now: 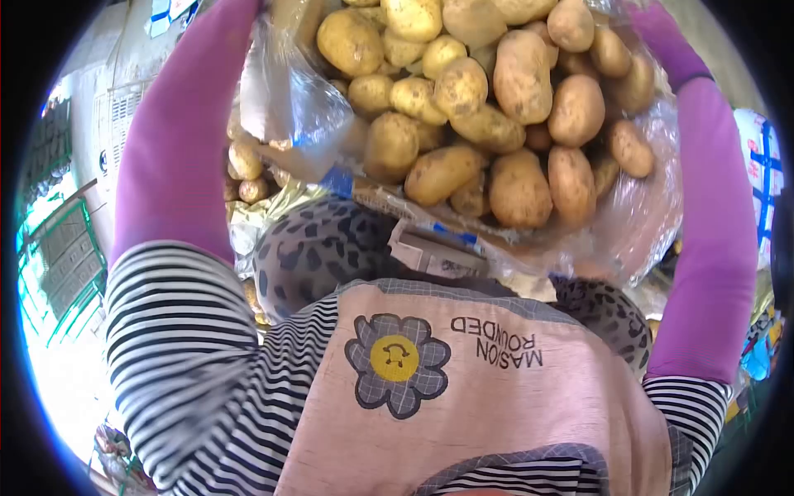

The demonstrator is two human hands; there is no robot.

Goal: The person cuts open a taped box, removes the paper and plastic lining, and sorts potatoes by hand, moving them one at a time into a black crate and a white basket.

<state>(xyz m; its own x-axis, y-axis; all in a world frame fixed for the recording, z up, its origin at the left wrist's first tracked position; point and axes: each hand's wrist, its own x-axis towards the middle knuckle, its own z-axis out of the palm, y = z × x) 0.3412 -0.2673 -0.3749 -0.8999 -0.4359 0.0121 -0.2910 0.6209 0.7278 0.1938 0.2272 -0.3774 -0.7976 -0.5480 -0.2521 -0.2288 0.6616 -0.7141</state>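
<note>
A cardboard box [372, 194] lined with a clear plastic bag [289, 99] stands in front of my body, tilted toward me. Potatoes [521, 78] fill it, yellowish and brown, some with dirt spots. My arms in purple sleeve covers reach along both sides of the box, the left sleeve [178, 132] on one side and the right sleeve [719, 223] on the other. Both hands lie past the top edge of the picture, so their fingers and whatever they touch are hidden.
More potatoes [246, 161] lie left of the box, low down. My knees in leopard-print cloth [322, 252] are right below the box. A green-framed crate [62, 248] stands far left. White sacks with blue bands [761, 165] are at the right edge.
</note>
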